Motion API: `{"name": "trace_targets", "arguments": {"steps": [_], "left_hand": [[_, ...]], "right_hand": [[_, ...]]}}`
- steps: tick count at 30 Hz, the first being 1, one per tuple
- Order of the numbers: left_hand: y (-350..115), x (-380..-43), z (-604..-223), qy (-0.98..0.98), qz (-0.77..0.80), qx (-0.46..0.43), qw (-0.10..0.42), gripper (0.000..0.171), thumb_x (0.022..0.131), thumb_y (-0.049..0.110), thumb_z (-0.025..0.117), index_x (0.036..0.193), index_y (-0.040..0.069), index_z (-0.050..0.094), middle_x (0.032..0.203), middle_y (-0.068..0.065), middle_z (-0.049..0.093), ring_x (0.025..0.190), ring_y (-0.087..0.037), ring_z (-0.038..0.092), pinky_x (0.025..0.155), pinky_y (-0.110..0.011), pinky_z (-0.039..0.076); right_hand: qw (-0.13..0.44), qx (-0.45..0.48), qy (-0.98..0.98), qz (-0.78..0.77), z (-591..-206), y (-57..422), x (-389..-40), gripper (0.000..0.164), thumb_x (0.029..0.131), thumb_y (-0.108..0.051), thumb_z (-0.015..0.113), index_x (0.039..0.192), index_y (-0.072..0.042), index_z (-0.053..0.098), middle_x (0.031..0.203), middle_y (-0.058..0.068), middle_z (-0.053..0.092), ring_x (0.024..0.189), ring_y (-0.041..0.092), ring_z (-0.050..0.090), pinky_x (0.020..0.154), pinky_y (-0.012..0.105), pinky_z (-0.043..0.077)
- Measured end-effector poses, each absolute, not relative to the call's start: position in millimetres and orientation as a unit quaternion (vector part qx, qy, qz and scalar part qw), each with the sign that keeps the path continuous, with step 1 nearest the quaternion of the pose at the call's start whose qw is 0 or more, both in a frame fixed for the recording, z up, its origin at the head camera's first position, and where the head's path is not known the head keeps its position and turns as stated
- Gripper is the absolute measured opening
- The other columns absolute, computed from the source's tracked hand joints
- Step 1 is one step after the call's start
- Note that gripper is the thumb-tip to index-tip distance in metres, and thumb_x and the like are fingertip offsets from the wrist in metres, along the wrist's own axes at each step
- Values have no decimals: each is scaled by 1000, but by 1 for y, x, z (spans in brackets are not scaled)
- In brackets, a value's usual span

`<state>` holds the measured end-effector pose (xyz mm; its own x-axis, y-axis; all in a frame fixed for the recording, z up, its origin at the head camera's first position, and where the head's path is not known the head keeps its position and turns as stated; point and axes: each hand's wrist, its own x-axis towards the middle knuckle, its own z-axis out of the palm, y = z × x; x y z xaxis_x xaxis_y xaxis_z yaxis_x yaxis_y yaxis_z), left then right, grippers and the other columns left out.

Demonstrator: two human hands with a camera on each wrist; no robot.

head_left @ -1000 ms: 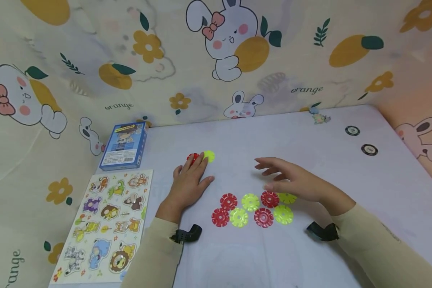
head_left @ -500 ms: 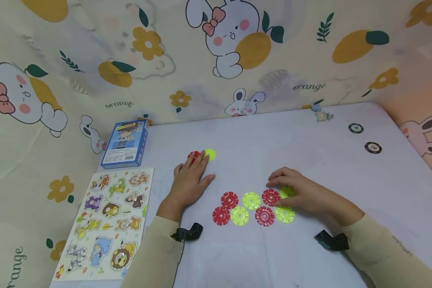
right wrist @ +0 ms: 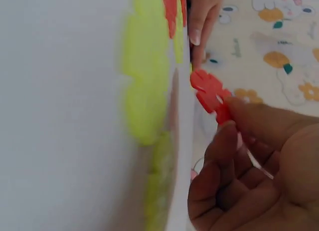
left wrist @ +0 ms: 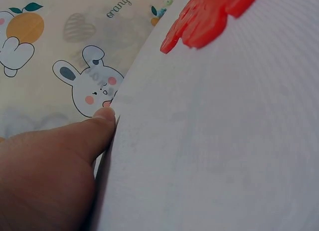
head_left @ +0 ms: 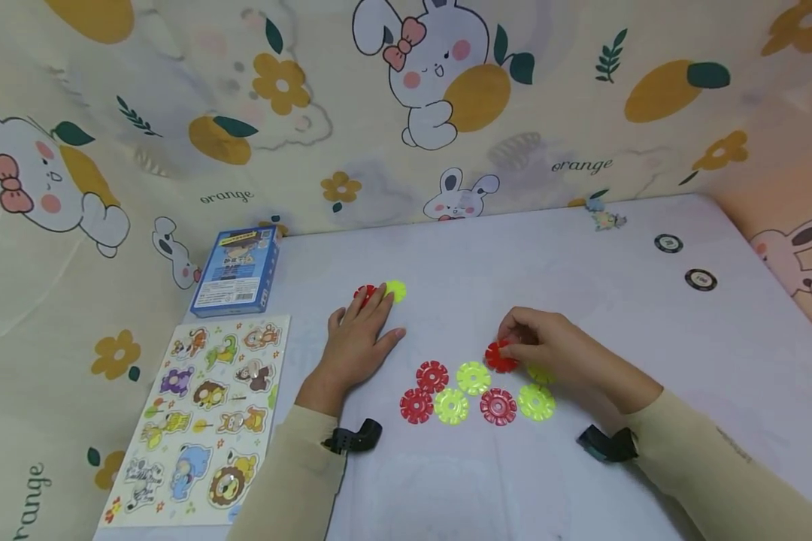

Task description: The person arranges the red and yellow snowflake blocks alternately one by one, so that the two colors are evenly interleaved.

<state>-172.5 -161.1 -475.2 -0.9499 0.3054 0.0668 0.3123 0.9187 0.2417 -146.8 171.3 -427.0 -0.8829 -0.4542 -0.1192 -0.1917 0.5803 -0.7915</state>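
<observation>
Thumb and fingers of my right hand [head_left: 555, 349] pinch a red notched plastic disc [head_left: 497, 358], raised off the table and tilted in the right wrist view. Beneath that hand, a yellow-green disc [head_left: 541, 375] is partly hidden. Several flat discs lie nearby in two uneven rows, among them a red disc [head_left: 432, 376] and a yellow-green disc [head_left: 474, 378]. Farther back, my left hand [head_left: 352, 349] rests palm down with fingers extended. Its fingertips partly cover another red disc [head_left: 362, 294] and reach the edge of a yellow-green disc [head_left: 397, 291] beside it.
Left of the left arm lies a board with animal pictures [head_left: 203, 421], with a blue box [head_left: 237, 270] behind it. Two round black chips [head_left: 700, 280] sit at the far right, near a small colourful piece [head_left: 607, 219]. A printed cloth [head_left: 379, 173] stands behind the table.
My right hand came down to the discs, gripped a red one from the back row and lifted it slightly back and left. The left hand has stayed in place.
</observation>
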Motion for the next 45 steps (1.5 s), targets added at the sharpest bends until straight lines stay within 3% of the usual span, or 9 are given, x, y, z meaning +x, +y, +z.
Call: {"name": "trace_targets", "arguments": {"steps": [7,12,16,20,24,27,33,39,45], "left_hand": [[-161,-172,-476,-980,-124,-154,9,71,94,62,39,153,24,26,158,7,15,144,-21,3,107,-56,10],[-161,-172,-476,-981,-121,-154,6,71,94,61,39,153,24,26,158,7,14,144,-22,3,107,-57,10],[-161,-174,-476,-981,-117,-157,12,72,94,62,38,153,24,25,158,7,14,144,-22,3,107,-56,11],[-160,-174,-475,-980,-117,-159,13,72,93,63,38,153,24,25,158,7,14,144,-22,3,107,-57,11],[-161,-174,-474,-980,-118,-157,12,72,93,62,39,153,24,26,158,6,15,144,-22,3,107,-57,10],[-161,-174,-474,-981,-115,-157,12,71,94,62,39,153,24,26,158,6,15,144,-22,4,107,-57,11],[-162,-174,-479,-982,-109,-152,8,72,93,63,38,153,25,25,158,8,15,144,-22,3,107,-57,12],[-162,-174,-479,-982,-108,-153,6,72,93,63,38,153,25,25,158,8,14,144,-22,3,107,-57,11],[-162,-174,-476,-982,-111,-156,5,72,93,62,40,153,25,25,158,7,14,144,-22,3,107,-58,11]], "right_hand": [[162,-141,879,-425,-421,146,-179,13,92,-18,67,103,-17,61,93,4,59,82,23,58,66,33,54],[172,-107,875,-439,-424,131,-195,23,93,-15,64,115,-14,58,101,5,58,92,23,56,75,33,52],[160,-107,883,-429,-423,123,-200,37,92,-18,65,128,-12,54,119,6,56,108,24,53,87,39,50],[161,-184,916,-318,-418,117,-196,55,90,-26,68,139,-10,48,141,9,45,128,29,40,99,48,39],[184,-263,933,-164,-416,111,-189,73,87,-41,68,147,-12,40,153,7,30,140,34,20,104,59,27],[185,-283,936,-100,-418,108,-187,79,86,-51,66,150,-16,34,157,3,22,141,36,14,101,65,23],[171,-293,938,-72,-425,97,-197,84,85,-58,61,152,-21,27,158,-1,16,142,36,11,101,67,20],[195,-277,937,-79,-424,79,-210,89,82,-63,61,153,-23,25,159,-1,13,143,34,7,103,68,13],[175,-279,943,-52,-422,67,-217,90,80,-66,61,152,-22,30,157,3,18,141,35,11,103,65,17]]}}
